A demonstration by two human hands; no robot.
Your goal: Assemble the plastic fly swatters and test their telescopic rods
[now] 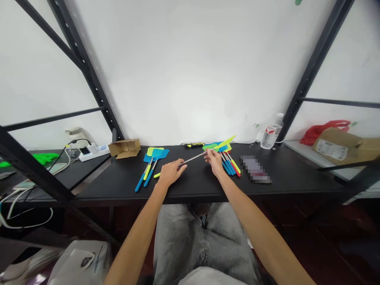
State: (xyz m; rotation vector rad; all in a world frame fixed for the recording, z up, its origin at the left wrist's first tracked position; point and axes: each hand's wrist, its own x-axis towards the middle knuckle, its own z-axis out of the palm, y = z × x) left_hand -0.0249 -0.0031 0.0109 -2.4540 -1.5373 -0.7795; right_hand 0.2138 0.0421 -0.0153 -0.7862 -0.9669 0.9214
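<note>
Between my hands a yellow-green fly swatter [194, 158] is stretched out, its thin metal rod bare in the middle. My left hand [170, 172] is closed around the handle end, and the handle's tip pokes out to its left. Near the swatter's head, my right hand [213, 160] pinches the rod. To the left lie a few blue and yellow-green fly swatters [156, 158], heads pointing away from me. Beside my right hand is a pile of several more swatters [230, 163] with blue, yellow and red handles, partly hidden by that hand and the held head.
A small open cardboard box [125, 149] stands at the back left of the black table [192, 186]. A black and yellow cutter [194, 145] lies by the wall. A blurred-out flat object [255, 169] and a clear bottle [271, 132] are on the right. Dark metal posts [95, 83] frame both sides.
</note>
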